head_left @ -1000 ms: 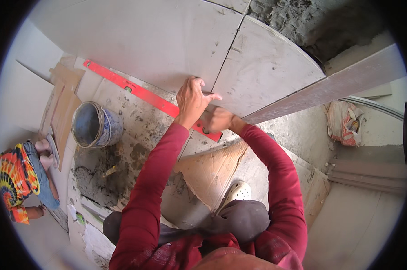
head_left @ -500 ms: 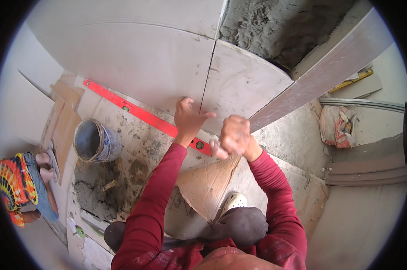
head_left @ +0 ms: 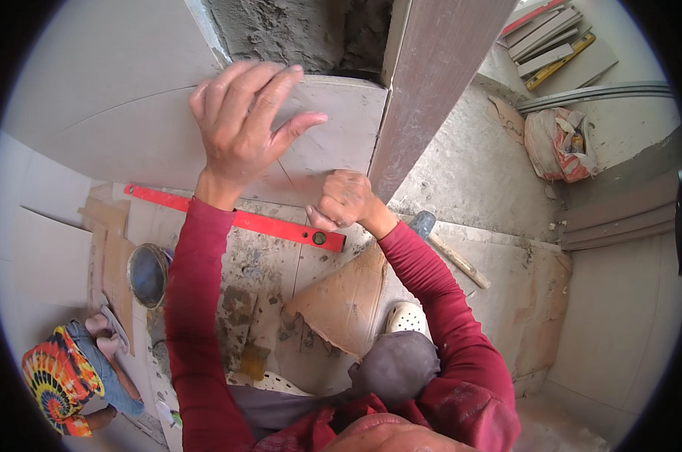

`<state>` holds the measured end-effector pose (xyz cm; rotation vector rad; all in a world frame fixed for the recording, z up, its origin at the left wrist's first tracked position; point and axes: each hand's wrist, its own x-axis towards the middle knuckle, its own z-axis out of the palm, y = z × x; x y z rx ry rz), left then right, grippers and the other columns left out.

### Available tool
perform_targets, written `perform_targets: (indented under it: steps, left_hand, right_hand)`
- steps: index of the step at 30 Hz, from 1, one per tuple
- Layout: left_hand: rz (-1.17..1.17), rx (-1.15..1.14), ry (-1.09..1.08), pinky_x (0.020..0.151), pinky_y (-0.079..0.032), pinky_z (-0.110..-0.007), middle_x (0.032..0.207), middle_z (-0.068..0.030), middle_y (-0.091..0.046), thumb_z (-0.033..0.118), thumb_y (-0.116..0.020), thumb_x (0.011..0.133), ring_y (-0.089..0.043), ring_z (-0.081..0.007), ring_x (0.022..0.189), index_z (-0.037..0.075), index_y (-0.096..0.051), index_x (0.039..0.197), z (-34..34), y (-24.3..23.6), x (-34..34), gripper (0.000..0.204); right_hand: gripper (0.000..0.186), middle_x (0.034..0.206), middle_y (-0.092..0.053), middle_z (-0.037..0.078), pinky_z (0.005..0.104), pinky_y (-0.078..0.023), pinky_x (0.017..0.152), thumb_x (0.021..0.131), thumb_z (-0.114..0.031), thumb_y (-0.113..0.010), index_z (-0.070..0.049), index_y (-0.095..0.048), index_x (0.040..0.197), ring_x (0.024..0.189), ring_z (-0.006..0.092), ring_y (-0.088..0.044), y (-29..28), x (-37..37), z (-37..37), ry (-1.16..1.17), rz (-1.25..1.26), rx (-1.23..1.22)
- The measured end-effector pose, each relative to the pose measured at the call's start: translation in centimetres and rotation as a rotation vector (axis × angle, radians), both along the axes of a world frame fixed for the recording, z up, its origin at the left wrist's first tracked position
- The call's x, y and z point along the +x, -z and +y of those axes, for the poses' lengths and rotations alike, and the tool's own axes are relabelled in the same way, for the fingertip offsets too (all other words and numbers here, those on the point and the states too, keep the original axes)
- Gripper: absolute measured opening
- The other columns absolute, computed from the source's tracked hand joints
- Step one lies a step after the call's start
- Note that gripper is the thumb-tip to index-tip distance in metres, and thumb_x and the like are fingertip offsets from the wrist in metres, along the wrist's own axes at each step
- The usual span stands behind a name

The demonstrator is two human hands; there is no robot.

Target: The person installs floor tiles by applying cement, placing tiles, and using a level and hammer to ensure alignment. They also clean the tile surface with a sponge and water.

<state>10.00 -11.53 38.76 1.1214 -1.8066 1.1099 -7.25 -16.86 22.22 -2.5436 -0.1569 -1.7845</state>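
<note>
A big grey tile (head_left: 130, 113) fills the upper left of the frame, and the left hand (head_left: 243, 120) lies flat on it with fingers spread wide, gripping nothing. Just right of it, near the middle, the right hand (head_left: 346, 200) is curled into an empty fist against the tile's lower edge. Below both hands lies a red level (head_left: 235, 218).

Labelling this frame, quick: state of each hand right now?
Left hand: open, fingers spread, flat against the grey wall tile.
Right hand: closed in a fist at the tile's lower edge, nothing visibly held.

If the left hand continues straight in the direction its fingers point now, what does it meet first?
The left hand lies with fingers spread on the large pale grey wall tile. Straight on, it probably meets the tile's top edge, then the rough grey mortar.
</note>
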Motion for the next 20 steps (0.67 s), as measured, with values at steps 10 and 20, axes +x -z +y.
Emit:
perform_targets:
  steps: [10,20]
  left_hand:
    - [0.225,0.024,-0.035,0.087,-0.033,-0.037,0.091,0.0036,-0.055,0.058,-0.09,0.061,-0.052,-0.0191,0.091,0.017,-0.07,0.096,-0.1,-0.2,-0.9,0.057]
    - [0.109,-0.09,0.048,0.085,-0.03,-0.037,0.091,0.0049,-0.055,0.064,-0.087,0.061,-0.048,-0.0183,0.091,0.02,-0.071,0.094,-2.0,1.2,1.3,0.057]
  right_hand:
    - [0.041,0.055,-0.039,0.0,0.031,-0.04,0.043,0.064,-0.01,-0.076,-0.015,-0.035,0.063,0.045,0.0186,-0.046,1.0,1.1,0.1,0.064,-0.009,-0.022]
    - [0.044,0.054,-0.036,-0.001,0.0324,-0.04,0.044,0.068,-0.013,-0.076,-0.015,-0.034,0.058,0.045,0.0183,-0.044,1.2,0.8,0.5,-0.046,0.078,0.038]
